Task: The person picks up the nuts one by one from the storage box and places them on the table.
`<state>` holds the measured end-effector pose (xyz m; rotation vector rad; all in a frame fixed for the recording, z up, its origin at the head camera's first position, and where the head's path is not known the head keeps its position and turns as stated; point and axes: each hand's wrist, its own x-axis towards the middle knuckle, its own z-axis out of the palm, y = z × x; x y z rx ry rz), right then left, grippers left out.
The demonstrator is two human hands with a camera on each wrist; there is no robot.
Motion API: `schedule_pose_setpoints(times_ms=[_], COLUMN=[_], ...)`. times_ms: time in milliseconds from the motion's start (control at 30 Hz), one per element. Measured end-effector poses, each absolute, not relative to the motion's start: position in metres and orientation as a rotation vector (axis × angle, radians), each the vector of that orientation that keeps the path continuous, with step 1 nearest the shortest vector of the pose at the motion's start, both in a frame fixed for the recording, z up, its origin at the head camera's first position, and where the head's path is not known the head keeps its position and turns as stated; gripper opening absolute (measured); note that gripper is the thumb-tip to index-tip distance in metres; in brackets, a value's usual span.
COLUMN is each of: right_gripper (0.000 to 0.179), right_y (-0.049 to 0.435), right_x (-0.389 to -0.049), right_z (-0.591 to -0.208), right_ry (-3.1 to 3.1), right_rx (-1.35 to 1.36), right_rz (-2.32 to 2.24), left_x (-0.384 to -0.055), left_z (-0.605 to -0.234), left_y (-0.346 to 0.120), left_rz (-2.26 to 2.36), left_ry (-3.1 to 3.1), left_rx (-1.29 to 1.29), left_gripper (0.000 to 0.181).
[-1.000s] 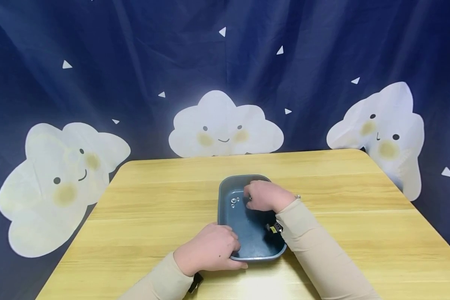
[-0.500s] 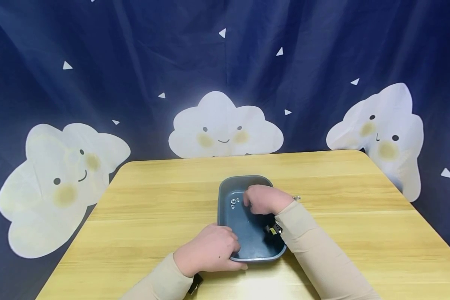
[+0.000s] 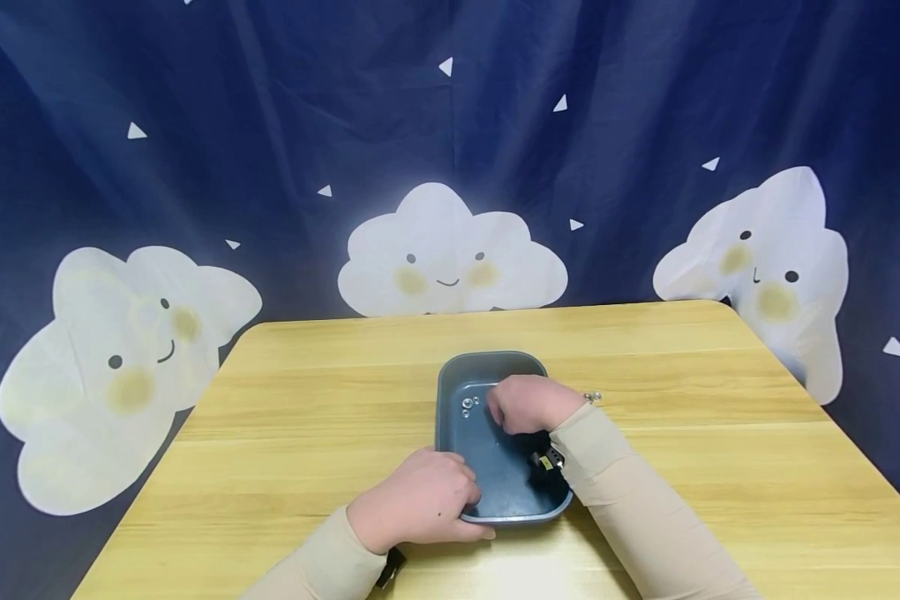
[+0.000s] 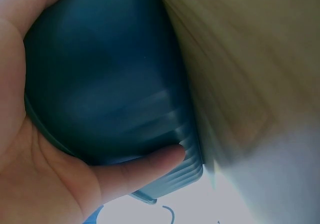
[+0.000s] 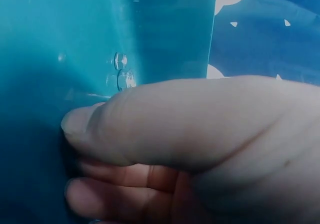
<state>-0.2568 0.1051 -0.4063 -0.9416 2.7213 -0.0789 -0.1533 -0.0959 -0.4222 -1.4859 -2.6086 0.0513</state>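
Note:
A deep blue-grey plastic bin (image 3: 495,492) stands on the table. My left hand (image 3: 423,497) grips its near left corner, fingers over the rim and thumb along the outside wall, as the left wrist view also shows. My right hand (image 3: 528,404) reaches down inside the far half, fingers curled and thumb against them. Its fingertips are low by the bin floor; whether they pinch something I cannot tell. Just left of them lie a few small shiny metal nuts (image 3: 467,403). In the right wrist view, nuts (image 5: 126,79) show beyond the thumb (image 5: 80,121).
More small shiny metal pieces (image 3: 594,397) lie on the table beside the right wrist, outside the bin. The wooden table (image 3: 285,400) ends at a dark blue curtain (image 3: 390,100) printed with clouds. Each wrist wears a small black camera.
My right hand has lowered slightly in the bin, its fingers curling closer together. More of the pieces beside the right wrist now show. The left hand and bin stay put.

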Motion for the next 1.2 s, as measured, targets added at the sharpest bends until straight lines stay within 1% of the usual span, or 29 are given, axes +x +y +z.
schedule_pose_setpoints(times_ms=[133, 400, 633, 933, 1200], right_gripper=[0.02, 0.013, 0.02, 0.02, 0.026], right_y=[0.105, 0.104, 0.104, 0.107, 0.109], right_x=[-0.257, -0.258, -0.259, -0.258, -0.252], right_z=[-0.406, -0.407, -0.406, -0.4, -0.39], right_ry=[2.72, 2.702, 2.706, 2.719, 2.761], right_rx=[-0.936, -0.915, -0.96, -1.001, -1.037], right_rz=[-0.048, -0.038, -0.047, -0.081, -0.14], left_x=[-0.154, -0.154, -0.154, -0.153, -0.153], left_z=[-0.422, -0.421, -0.422, -0.422, -0.423], left_y=[-0.096, -0.097, -0.098, -0.097, -0.097], left_rz=[0.066, 0.072, 0.074, 0.085, 0.096], left_ry=[-2.622, -2.639, -2.636, -2.639, -2.636], left_rx=[-1.487, -1.473, -1.469, -1.464, -1.461], left_gripper=[0.05, 0.049, 0.05, 0.05, 0.049])
